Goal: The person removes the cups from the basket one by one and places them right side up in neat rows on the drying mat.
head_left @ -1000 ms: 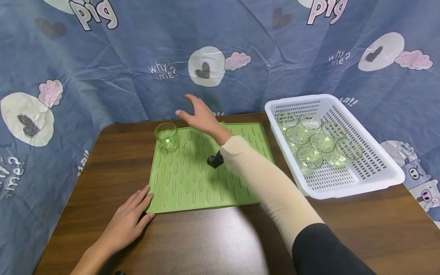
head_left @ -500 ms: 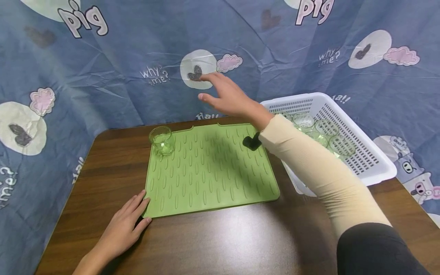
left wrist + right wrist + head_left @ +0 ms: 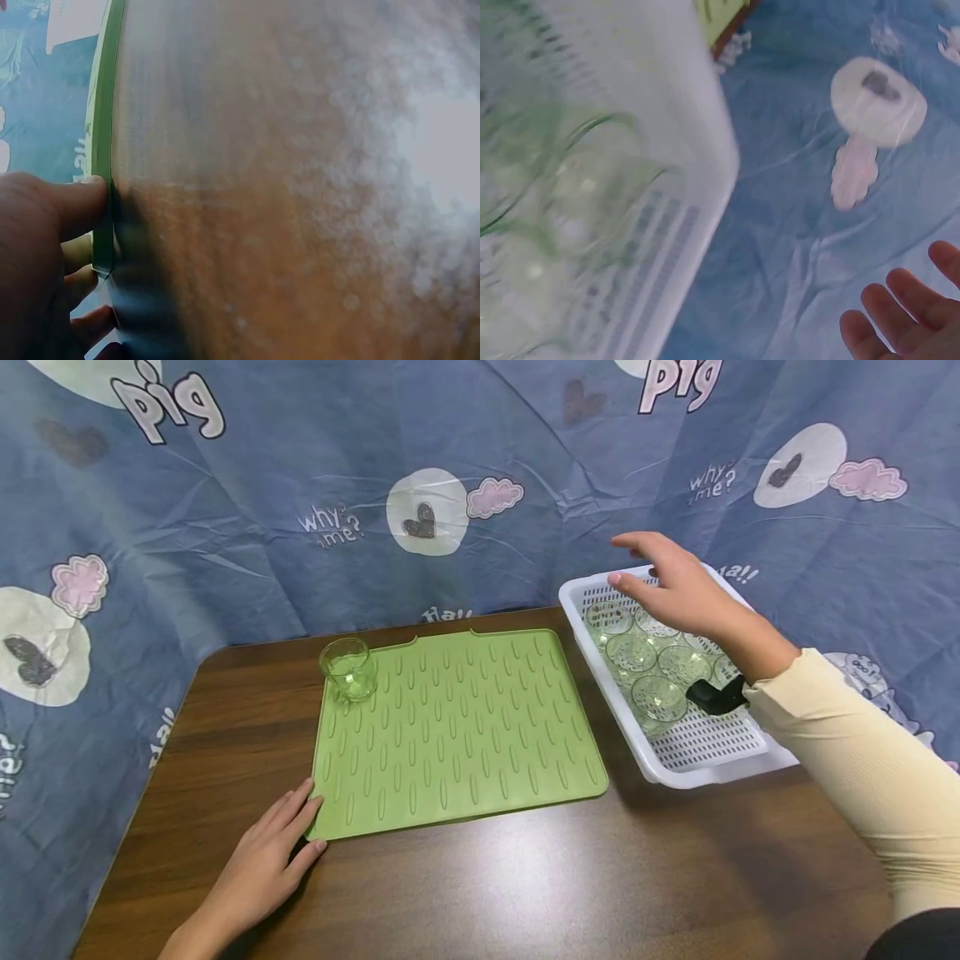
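Note:
My left hand (image 3: 258, 860) rests at the near left corner of a green ribbed mat (image 3: 457, 727), fingers extended. In the left wrist view the thumb and fingertips touch the edge of the mat (image 3: 103, 135). A single clear glass (image 3: 351, 672) stands upright on the far left corner of the mat. Over a white slotted basket (image 3: 678, 777) hangs my right hand (image 3: 678, 589), holding nothing, its fingers loosely bent. Several clear glasses (image 3: 660, 697) stand in the basket, partly hidden by the right hand and wrist. The right wrist view shows the relaxed fingers (image 3: 892, 307) beyond the basket's rim.
A brown wooden table (image 3: 480, 893) carries the mat and basket, with the basket to the right of the mat. Behind the table hangs a blue printed cloth (image 3: 285, 577). A black wrist-worn device (image 3: 716, 696) juts from under the right wrist.
My right hand has moved right, from above the mat near the single glass to above the basket. The left hand stays at the mat's corner. The head view has shifted slightly.

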The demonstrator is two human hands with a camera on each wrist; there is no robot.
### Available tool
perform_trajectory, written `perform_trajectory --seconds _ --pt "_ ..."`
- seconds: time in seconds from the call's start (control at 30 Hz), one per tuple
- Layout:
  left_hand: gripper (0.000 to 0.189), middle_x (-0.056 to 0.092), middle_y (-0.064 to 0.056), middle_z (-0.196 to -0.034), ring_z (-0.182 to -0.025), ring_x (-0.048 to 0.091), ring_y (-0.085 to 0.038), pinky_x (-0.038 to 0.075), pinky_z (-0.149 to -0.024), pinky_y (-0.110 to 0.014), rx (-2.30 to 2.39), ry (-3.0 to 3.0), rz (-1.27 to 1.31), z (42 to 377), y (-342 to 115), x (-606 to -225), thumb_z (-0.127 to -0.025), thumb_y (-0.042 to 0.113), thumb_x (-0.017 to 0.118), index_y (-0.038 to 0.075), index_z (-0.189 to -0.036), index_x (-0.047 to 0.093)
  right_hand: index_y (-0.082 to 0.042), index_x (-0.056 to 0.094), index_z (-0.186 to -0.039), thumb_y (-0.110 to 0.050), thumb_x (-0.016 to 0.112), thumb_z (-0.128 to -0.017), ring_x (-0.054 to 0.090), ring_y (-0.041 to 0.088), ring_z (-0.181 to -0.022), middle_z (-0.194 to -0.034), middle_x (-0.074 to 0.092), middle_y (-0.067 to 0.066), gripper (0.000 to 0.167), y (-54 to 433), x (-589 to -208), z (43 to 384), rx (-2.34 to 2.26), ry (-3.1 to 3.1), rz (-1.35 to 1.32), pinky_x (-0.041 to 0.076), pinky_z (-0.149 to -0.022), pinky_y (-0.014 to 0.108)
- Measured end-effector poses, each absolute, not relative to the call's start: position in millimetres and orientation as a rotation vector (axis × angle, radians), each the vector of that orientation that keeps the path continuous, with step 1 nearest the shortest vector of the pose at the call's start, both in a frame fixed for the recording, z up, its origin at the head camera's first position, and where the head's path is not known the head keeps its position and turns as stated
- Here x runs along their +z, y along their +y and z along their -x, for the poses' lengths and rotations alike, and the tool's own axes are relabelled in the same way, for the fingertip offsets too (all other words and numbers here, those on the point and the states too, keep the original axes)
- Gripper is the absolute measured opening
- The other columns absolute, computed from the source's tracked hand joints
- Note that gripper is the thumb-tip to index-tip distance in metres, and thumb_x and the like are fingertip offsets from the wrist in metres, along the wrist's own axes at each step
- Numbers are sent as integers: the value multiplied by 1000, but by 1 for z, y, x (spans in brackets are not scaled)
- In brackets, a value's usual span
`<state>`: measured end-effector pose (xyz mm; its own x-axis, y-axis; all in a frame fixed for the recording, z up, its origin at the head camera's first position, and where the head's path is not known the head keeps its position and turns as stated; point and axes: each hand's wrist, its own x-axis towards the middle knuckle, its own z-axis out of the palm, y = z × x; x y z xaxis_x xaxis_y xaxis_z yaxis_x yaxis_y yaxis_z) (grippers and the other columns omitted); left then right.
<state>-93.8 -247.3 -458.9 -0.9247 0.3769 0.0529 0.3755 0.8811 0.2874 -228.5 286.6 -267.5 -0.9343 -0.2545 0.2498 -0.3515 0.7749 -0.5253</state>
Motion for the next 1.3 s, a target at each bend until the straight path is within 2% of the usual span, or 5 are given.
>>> perform_trajectory --seconds 0.47,0.73,0.83,1.07,1.3 --pt "59 38 -19 -157 -135 42 -49 39 -98 -65 468 3080 -656 93 -245 -463 -94 28 68 2 -144 50 -2 48 -142 -26 56 -102 52 42 -129 -141 54 23 48 339 -288 182 908 -2836 -389 44 -103 58" --pt "60 35 -17 -160 -137 41 -48 38 -98 -68 461 3063 -620 93 -245 -461 -95 30 66 4 -146 48 -1 57 -133 -12 69 -92 51 -14 -106 -129 64 19 45 351 -323 152 974 -2812 -432 44 -89 4" --pt "60 35 -16 -160 -137 41 -48 38 -98 -68 457 3064 -615 94 -245 -460 -95 31 66 4 -146 48 -1 57 -133 -11 75 -87 51 -15 -107 -128 64 19 50 354 -337 145 986 -2821 -470 47 -88 7" --pt "60 34 -17 -160 -138 39 -48 37 -99 -69 452 3041 -602 94 -244 -459 -96 32 64 4 -147 47 -4 53 -138 -9 80 -82 60 28 -118 -137 58 13 62 356 -361 144 954 -2868 -622 55 -92 23" --pt "60 35 -18 -159 -137 40 -49 37 -98 -69 472 3041 -608 95 -245 -459 -96 31 65 4 -146 48 -2 52 -139 -7 79 -81 47 -10 -124 -139 57 16 64 359 -373 147 1001 -2844 -728 54 -94 22"
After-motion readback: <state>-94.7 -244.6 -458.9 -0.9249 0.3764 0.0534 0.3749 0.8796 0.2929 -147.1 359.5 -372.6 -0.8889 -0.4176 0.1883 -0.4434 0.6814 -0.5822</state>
